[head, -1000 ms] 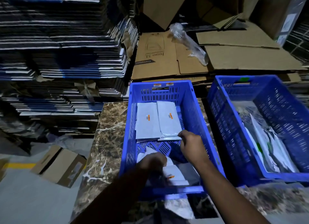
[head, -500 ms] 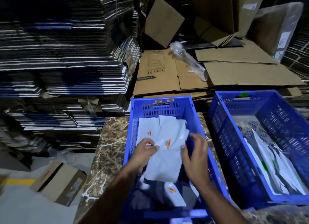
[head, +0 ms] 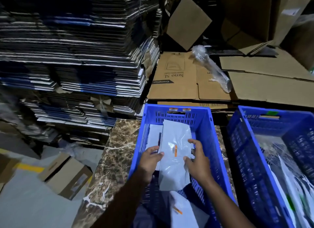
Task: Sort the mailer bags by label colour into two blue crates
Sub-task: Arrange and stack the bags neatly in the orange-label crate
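2 crates (head: 176, 111) stand side by side on the counter (head: 117, 153); mailer bags (head: 175, 142) lie inside both; flattened cartons (head: 176, 78) lie behind.

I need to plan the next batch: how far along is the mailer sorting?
Partly done. Orange-labelled bags lie in the left blue plastic crate; green-marked ones in the right blue plastic crate. In hand: the left hand and right hand hold a grey orange-labelled mailer bag over the left crate. Bags still unsorted: none visible.

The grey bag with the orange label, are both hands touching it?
Touching. The head view shows the left hand pinching the grey bag's left edge and the right hand gripping its right edge.
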Tool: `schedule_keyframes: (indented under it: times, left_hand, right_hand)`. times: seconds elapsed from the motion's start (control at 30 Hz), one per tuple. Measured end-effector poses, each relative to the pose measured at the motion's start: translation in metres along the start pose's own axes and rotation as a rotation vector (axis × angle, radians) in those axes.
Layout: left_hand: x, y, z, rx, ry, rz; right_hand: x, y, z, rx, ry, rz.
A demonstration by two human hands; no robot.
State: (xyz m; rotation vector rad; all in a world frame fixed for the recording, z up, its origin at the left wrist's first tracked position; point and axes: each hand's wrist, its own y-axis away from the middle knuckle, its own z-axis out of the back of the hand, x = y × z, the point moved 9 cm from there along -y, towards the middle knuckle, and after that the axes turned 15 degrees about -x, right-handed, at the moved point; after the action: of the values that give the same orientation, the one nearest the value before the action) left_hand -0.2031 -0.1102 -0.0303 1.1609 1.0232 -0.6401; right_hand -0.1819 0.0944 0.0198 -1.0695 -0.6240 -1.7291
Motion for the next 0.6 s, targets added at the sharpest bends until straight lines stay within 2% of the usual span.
schedule_keyframes:
  times: [0.17,0.33,0.4,0.47,0.53,0.6]
  left_hand:
    - [0.0,-0.005,0.001,-0.027,0.056,-0.011]
    - [0.017,-0.008,0.004,-0.138,0.059,0.002]
    - [0.033,-0.006,-0.002,-0.072,-0.1,0.025]
    - [0.047,0.003,-0.011,0.088,-0.421,-0.035]
    - [0.059,0.017,-0.022,0.292,-0.718,-0.075]
    - [0.072,0.027,-0.025,0.424,-0.971,-0.072]
  right_hand:
    - [-0.016,-0.018,-0.007,-0.053,-0.022,-0.155]
    - [-0.014,-0.043,0.016,-0.29,0.052,-0.118]
    - [-0.004,-0.054,0.024,-0.356,0.036,-0.095]
    - [-0.001,-0.064,0.023,-0.371,0.038,-0.098]
    - [0.001,-0.074,0.012,-0.345,0.053,-0.113]
    - [0.001,-0.079,-0.007,-0.283,0.076,-0.144]
